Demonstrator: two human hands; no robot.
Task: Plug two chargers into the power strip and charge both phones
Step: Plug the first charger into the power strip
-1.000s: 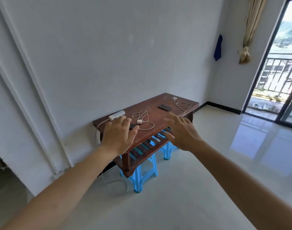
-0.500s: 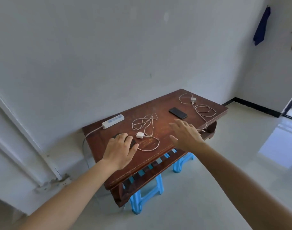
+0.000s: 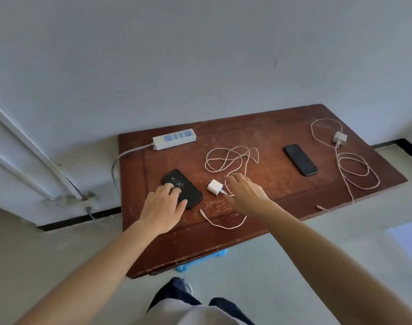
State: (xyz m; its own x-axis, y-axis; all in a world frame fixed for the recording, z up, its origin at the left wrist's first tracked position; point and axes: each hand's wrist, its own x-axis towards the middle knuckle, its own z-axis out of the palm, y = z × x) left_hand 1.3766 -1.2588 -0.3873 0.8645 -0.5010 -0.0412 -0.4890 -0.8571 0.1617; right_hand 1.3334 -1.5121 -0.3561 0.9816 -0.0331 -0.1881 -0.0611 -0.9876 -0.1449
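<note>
Power strip (image 3: 174,139): lies at the table's (image 3: 282,207) far left edge near the wall, its sockets facing up and all empty; its cord runs off the left edge toward the wall.
Left phone (image 3: 182,188): lies camera side up, near the strip. I judge it sits close so a cable can reach it.
My left hand (image 3: 163,207): rests flat on the near end of that phone, fingers spread and not closed around it; I take this as steadying it.
Near charger (image 3: 214,187): a white block lying on its side just right of the phone, prongs pointing toward the strip, not yet plugged in.
Its cable (image 3: 230,158): loops loosely behind the block, and the free plug end lies near the front edge.
My right hand (image 3: 246,195): hovers open beside the block, fingertips at the cable; it holds nothing that I can see.
Right phone (image 3: 300,159): lies screen up, well apart from the strip.
Far charger (image 3: 340,137): sits at the right end with its own coiled cable (image 3: 355,170), unplugged.
Obstacles: the loose loops between block and strip could snag.
</note>
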